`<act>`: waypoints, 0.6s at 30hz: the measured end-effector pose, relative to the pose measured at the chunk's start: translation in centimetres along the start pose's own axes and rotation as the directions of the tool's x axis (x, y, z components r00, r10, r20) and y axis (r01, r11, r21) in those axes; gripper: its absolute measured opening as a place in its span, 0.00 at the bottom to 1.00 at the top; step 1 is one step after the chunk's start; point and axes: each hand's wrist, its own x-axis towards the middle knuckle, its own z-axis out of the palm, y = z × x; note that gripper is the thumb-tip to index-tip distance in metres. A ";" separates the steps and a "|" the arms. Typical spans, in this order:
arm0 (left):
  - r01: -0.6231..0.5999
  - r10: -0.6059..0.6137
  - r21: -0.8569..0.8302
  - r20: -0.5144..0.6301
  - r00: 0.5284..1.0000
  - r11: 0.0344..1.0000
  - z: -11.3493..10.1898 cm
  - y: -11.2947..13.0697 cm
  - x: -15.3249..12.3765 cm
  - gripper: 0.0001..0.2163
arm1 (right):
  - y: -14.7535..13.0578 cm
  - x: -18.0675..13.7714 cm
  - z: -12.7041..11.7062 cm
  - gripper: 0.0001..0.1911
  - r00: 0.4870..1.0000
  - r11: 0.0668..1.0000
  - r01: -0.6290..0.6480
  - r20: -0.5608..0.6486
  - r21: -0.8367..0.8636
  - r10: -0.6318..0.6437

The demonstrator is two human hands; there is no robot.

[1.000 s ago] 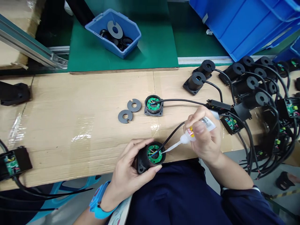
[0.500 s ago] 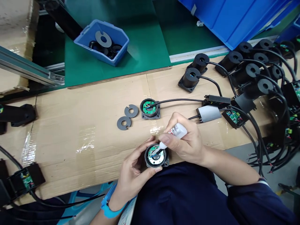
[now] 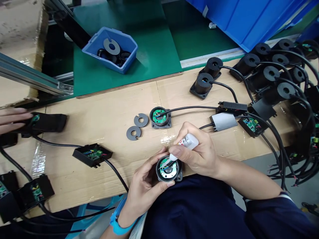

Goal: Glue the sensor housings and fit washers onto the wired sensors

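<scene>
My left hand grips a round black housing with a circuit board facing up inside it. In my right hand is a small white glue bottle, tilted so that its narrow nozzle points down onto the left part of the board. Whether any glue comes out is too small to tell. Beyond my hands a second housing lies with its green board showing and a black cable leading right. Two grey notched washers lie to its left.
A blue bin of washers and black rings stands on the green board. Several cabled housings crowd the right side. At the left, another person's hand touches a black housing cabled to an open black box.
Another person's hand has appeared at the left, with a housing and an open box now lying further onto the table. My nozzle stays on the board; the whole view has shifted slightly.
</scene>
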 end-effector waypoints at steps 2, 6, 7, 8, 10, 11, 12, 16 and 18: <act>-0.009 0.009 0.000 0.009 1.000 1.000 -0.1 -0.1 -0.1 0.29 | 0.0 0.0 0.0 0.21 1.000 1.000 0.011 -0.014 -0.001 -0.011; -0.012 0.012 0.003 0.022 1.000 1.000 -0.1 0.0 -0.2 0.30 | 0.1 0.0 0.1 0.21 0.999 1.000 0.011 -0.039 0.001 -0.011; -0.015 0.015 0.003 0.022 1.000 1.000 -0.1 0.1 -0.2 0.30 | 0.0 0.0 0.1 0.21 0.999 1.000 0.015 -0.042 0.009 -0.014; -0.016 0.016 0.004 0.022 1.000 1.000 -0.1 0.2 -0.1 0.30 | 0.0 0.0 0.0 0.21 0.999 1.000 0.018 -0.041 0.018 -0.018; -0.024 0.024 0.008 0.017 1.000 1.000 0.0 0.4 0.2 0.29 | 0.1 -0.1 -0.2 0.19 0.999 0.999 0.025 -0.049 0.035 -0.024; -0.029 0.029 0.015 0.013 0.999 0.999 0.0 0.4 0.4 0.29 | 0.2 -0.1 -0.3 0.19 0.998 0.999 0.026 -0.062 0.040 -0.023; -0.034 0.034 0.026 0.009 0.999 0.999 0.0 0.3 0.6 0.29 | 0.4 0.0 -0.5 0.18 0.996 0.999 0.023 -0.085 0.040 -0.019; -0.067 0.068 0.159 -0.001 0.998 0.985 -0.9 -0.7 0.9 0.27 | 1.7 0.6 -1.0 0.23 0.968 0.988 -0.047 -0.239 0.145 0.081; -0.115 0.123 0.278 -0.012 0.992 0.954 -1.8 -0.9 0.4 0.28 | 2.2 1.3 -1.0 0.27 0.929 0.958 -0.103 -0.318 0.267 0.189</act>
